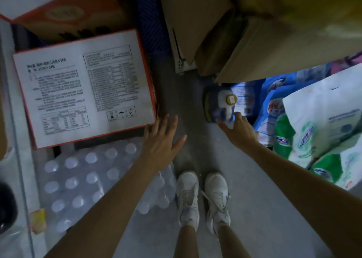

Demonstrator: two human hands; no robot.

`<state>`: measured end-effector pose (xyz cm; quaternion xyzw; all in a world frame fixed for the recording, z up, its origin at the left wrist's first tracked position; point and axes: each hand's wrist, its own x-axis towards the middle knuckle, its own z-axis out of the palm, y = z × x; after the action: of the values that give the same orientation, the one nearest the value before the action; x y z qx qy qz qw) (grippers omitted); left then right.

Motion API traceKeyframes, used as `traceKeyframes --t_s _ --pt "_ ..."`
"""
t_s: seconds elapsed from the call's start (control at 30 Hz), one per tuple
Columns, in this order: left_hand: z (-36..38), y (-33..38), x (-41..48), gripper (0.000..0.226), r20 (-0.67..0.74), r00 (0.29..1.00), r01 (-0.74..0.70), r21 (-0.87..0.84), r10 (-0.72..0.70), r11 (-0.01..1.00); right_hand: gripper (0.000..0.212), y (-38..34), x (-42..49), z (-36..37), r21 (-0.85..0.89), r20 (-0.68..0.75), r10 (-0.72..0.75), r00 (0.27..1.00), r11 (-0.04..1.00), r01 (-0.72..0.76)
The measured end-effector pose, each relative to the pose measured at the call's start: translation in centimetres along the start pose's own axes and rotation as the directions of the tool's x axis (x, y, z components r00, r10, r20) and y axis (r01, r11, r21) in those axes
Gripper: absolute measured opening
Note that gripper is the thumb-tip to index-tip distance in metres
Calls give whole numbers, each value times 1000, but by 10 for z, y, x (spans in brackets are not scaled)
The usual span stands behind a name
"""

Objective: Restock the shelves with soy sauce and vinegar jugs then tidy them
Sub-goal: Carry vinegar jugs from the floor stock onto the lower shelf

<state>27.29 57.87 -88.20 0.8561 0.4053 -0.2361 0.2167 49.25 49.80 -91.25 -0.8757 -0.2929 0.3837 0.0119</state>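
1. Well, from my seat I see the jug standing on the grey floor, towards its right side. Its yellow cap faces up at the camera, and its dark body is blurred.
2. The jug sits just beside a stack of blue bags and below the edge of the brown cardboard boxes.
3. The right hand reaches forward to the jug with the fingers stretched and the thumb spread. Its tips touch the jug's near side.
4. The left hand is flat and wide open, with the fingers fanned and nothing in it. It hovers by the near right corner of a red-edged carton with a white printed top.
5. Below that carton, on the left side of the floor, lies a wrapped pack of clear bottles with white caps.
6. On the right edge of the floor, green and white bags are piled.
7. White shoes stand together at the near middle of the floor.
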Motion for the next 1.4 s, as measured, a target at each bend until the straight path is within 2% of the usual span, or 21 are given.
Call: traceKeyframes --t_s 0.17,0.3,0.4,0.47,0.5,0.6,0.67,0.77,0.87,0.93,1.03,1.23,1.33,1.4 --pt "29 -6 12 76 -4 1000 -14 -29 14 999 51 -7 30 17 217 -69 71 995 975 -55" --pt "47 -5 7 76 -7 1000 -28 -77 28 997 18 -7 43 18 299 -132 93 987 953 -50" --pt "54 -4 1 71 9 999 -42 -86 43 995 25 -8 45 11 296 -135 68 988 955 -25" --pt "54 -3 -2 68 9 999 -41 -101 43 994 14 -7 44 10 313 -139 66 988 950 -20" --pt "53 -3 -3 68 9 999 -37 -111 38 993 15 -6 43 11 327 -140 69 988 945 -20" --pt "53 -3 -5 70 18 1000 -8 -100 10 995 34 -2 37 17 334 -134 106 985 941 -56" --pt "53 -3 -6 70 36 999 -10 -88 13 996 39 -2 32 15 270 -135 96 986 961 -56" --pt "52 -4 -8 75 49 999 0 -95 4 995 33 -2 22 5 142 -93 19 996 990 -6" --pt "41 -1 -9 94 48 999 -4 -156 12 988 18 -4 3 -4 -44 34 -86 996 995 88" --pt "33 -1 -11 101 33 999 17 -165 -12 986 21 -7 -13 -11 -104 94 -158 983 980 168" --pt "13 -2 -15 98 57 998 25 -148 -17 989 21 -18 -42 -27 -97 136 -248 959 960 262" --pt "-46 -4 -36 110 59 998 23 -124 -16 992 18 -58 -98 -76 -64 174 -459 871 878 475" --pt "-73 -2 -51 115 30 998 57 -171 -53 984 20 -84 -124 -109 7 179 -588 789 802 597" --pt "-90 -4 -62 120 -4 996 79 -297 -84 952 25 -104 -141 -131 22 145 -694 706 715 698"
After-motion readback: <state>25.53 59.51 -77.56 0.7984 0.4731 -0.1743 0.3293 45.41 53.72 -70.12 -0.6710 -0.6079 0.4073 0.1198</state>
